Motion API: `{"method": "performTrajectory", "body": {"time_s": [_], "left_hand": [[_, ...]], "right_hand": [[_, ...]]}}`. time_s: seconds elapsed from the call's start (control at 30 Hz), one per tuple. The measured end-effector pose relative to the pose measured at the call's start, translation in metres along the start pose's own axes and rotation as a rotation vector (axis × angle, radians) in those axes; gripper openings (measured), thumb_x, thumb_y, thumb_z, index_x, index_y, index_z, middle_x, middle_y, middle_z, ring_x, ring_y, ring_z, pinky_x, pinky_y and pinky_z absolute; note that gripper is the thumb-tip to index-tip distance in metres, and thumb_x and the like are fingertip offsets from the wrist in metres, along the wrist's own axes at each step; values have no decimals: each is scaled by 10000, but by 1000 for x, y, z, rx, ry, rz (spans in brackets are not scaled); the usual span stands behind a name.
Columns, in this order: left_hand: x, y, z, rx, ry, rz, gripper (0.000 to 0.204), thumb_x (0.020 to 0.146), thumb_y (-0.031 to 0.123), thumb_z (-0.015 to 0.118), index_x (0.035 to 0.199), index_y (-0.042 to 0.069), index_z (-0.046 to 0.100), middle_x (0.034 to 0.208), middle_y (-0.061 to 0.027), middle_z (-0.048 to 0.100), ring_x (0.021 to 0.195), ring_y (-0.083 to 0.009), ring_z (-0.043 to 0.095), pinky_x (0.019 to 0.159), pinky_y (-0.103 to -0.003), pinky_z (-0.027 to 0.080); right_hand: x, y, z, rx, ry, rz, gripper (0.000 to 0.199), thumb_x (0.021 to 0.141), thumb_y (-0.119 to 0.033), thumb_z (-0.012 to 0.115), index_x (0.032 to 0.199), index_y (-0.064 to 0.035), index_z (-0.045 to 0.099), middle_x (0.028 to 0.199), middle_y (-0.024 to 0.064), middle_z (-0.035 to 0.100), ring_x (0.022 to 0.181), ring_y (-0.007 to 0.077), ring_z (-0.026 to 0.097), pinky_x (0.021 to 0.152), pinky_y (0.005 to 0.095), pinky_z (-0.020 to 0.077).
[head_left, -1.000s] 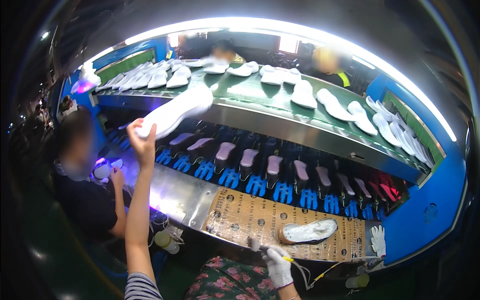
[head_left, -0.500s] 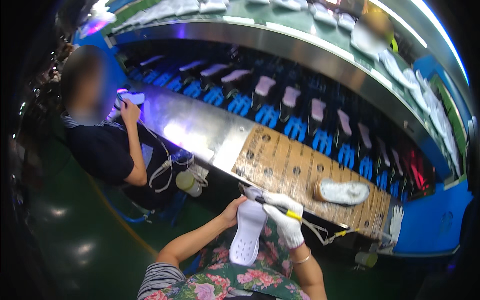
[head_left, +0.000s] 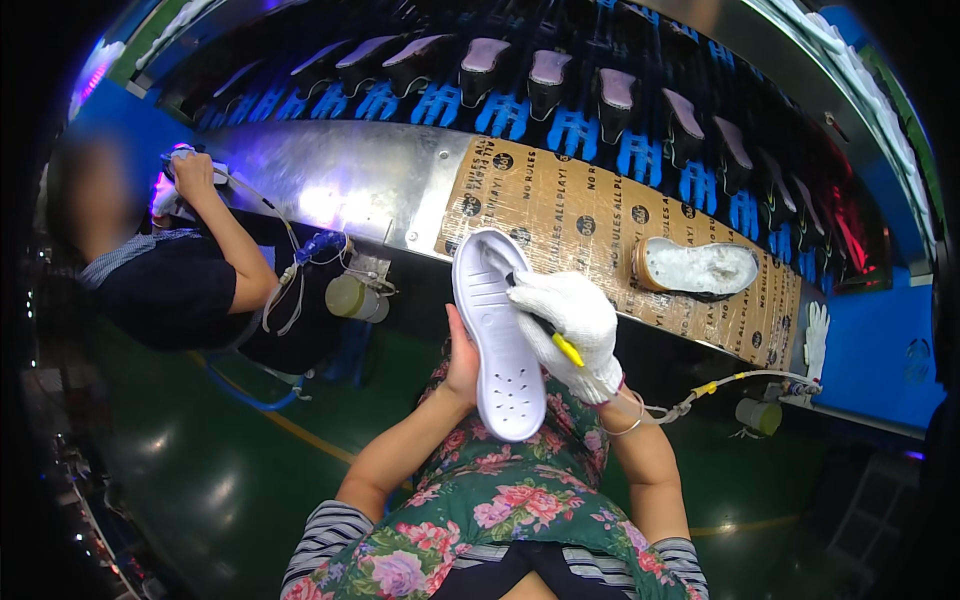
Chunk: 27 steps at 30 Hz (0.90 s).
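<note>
My left hand [head_left: 464, 362], bare, grips the side of a white shoe sole [head_left: 492, 345], its fingers going out of sight behind it. The sole stands tilted over my lap, its hollow upper face toward me, with a raised rim and a patch of small holes at the near end. In a white knitted glove, my right hand [head_left: 568, 325] is closed around a slim black brush-like tool [head_left: 538, 322] with a yellow connector and a thin hose. The tool's tip reaches the sole's inner far part, mostly covered by the glove.
A brown-sided shoe part with white inside [head_left: 702, 268] lies on the film-covered cardboard [head_left: 590, 225]. Beyond runs a rack of pink-topped lasts [head_left: 617, 88] on blue supports. A co-worker [head_left: 175, 270] sits at left. Containers [head_left: 350, 298] hang below the bench; a white glove [head_left: 816, 338] hangs at right.
The sole has risen and now shows its inside more fully. The gloved hand has come lower along it, tool still held. My view has tilted downward; the co-worker's arm has moved.
</note>
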<state>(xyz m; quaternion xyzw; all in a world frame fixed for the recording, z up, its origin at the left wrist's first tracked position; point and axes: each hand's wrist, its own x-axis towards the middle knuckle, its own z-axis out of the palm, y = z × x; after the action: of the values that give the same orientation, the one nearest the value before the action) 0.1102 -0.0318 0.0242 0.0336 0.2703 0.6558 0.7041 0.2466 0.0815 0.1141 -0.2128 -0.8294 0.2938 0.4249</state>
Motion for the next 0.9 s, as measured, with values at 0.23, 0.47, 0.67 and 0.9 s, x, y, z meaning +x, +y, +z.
{"method": "performTrajectory", "body": {"time_s": [0.23, 0.47, 0.67, 0.9], "left_hand": [[1, -1, -6, 216, -47, -20, 986, 1013, 843, 118, 1686, 140, 275, 1644, -111, 452, 1487, -279, 486, 1246, -449, 391], [9, 2, -13, -24, -277, 39, 1041, 978, 885, 114, 1675, 129, 283, 1605, -127, 489, 1450, -288, 519, 1210, -459, 433], [8, 19, -35, 196, 1, 89, 1045, 970, 903, 177, 1660, 132, 325, 1605, -130, 493, 1437, -287, 530, 1201, -464, 441], [30, 34, -56, 39, -281, 39, 1165, 873, 997, 194, 1542, 82, 464, 1310, -198, 676, 1154, -326, 696, 1020, -459, 570]], "right_hand": [[-18, -4, 17, -132, -63, -219, 340, 767, -70, 791, 1106, -96, 786, 1091, 97, 785, 970, 297, 758, 820, 418, 598], [-11, 10, 7, -15, 61, -114, 347, 741, -22, 830, 1078, -89, 775, 1127, 141, 787, 975, 336, 758, 842, 426, 596], [-26, -2, 19, 243, -132, -177, 294, 784, -68, 797, 1071, -132, 797, 1086, 75, 791, 930, 291, 756, 803, 407, 603], [-35, 3, 22, 156, -144, -249, 395, 740, -65, 839, 1126, -106, 767, 1153, 109, 785, 966, 315, 760, 821, 424, 593]]}}
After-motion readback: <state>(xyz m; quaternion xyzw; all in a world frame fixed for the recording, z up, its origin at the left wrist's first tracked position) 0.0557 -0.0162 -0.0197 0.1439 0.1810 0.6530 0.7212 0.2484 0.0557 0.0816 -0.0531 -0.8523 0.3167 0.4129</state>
